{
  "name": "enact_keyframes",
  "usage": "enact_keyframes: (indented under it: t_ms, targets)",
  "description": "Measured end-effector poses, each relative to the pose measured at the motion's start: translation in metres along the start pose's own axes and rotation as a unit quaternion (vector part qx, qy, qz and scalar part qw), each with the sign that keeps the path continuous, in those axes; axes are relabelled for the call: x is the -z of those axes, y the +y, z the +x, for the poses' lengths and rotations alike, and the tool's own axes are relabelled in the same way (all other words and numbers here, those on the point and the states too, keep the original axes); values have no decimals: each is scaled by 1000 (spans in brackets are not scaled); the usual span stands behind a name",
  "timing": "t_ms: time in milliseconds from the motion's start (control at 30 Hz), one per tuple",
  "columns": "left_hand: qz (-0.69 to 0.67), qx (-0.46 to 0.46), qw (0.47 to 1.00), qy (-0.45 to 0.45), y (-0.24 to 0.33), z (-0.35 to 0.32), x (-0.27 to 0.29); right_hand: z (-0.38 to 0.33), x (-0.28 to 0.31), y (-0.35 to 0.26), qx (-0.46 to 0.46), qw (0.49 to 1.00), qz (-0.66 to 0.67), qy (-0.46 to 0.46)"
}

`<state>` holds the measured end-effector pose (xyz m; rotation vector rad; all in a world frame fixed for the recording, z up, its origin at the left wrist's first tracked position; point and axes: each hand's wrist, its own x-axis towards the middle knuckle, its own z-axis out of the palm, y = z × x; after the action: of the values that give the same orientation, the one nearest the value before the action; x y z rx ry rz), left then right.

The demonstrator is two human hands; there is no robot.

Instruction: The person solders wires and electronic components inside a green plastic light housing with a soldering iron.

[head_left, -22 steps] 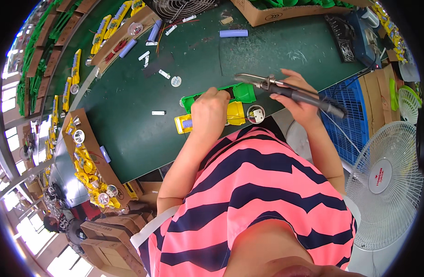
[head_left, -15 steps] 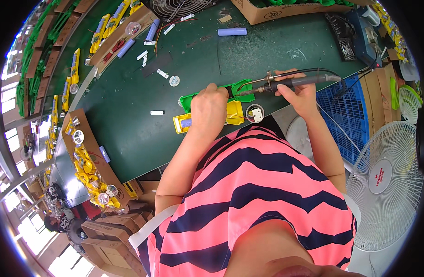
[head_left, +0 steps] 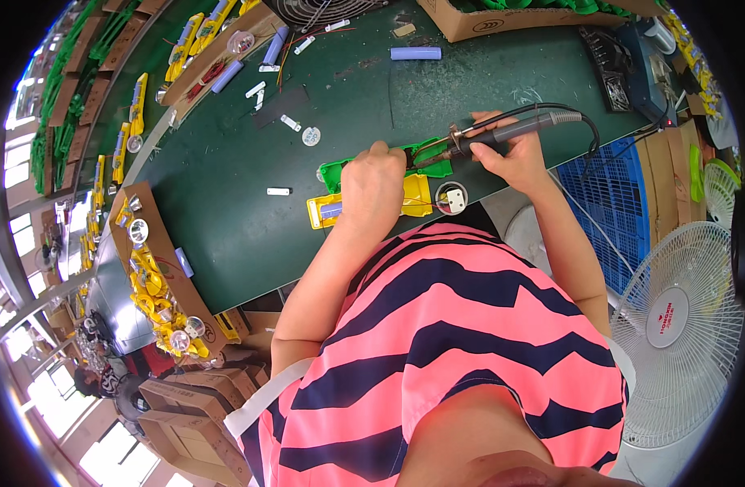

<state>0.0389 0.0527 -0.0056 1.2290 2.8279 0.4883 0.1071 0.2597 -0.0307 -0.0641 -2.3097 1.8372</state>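
The open green housing [head_left: 441, 169] lies on the bench [head_left: 234, 219], seemingly mid-work and unclosed. Over it, the left hand's [head_left: 373, 187] grip is hidden; at two o'clock the right hand [head_left: 512, 162] grasps a soldering iron [head_left: 520, 129]. At six o'clock, a yellow housing [head_left: 418, 195] already holds a cell [head_left: 331, 211].

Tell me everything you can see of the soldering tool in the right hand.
The soldering tool is pen-shaped, with a dark handle that looks plastic, a lighter ribbed sleeve at its rear and slim metal parts in front: a straight shaft and a curved tube. A black cable loops behind it. The right hand grips it near the front. It points left, its front end over the green housing; whether it touches anything there cannot be told.
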Motion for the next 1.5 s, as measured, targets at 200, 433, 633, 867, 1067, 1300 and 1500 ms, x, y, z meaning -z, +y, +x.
enact_keyframes:
  t_ms: [200,433,633,867,1067,1300,1500]
  targets:
    - [33,-8,999,10,2,0,-1,-6,-2,-2,30,998,-61,19]
    - [48,9,999,-1,2,0,-2,-23,-3,-17,86,992,20,86]
    - [47,21,999,2,2,1,-2,-46,-34,-22,156,977,-124,71]
    - [38,34,999,-9,7,0,0,-46,-60,-27,2,989,-130,-76]
    - [4,3,1000,0,0,-5,2,-42,-63,-24,47,989,-125,-57]
    - [-173,-59,983,-20,-18,-29,55,-22,-55,-23,78,990,-115,-10]
    - [-173,-108,958,201,-7,-36,1,-11,-45,-31,61,976,-207,-36]
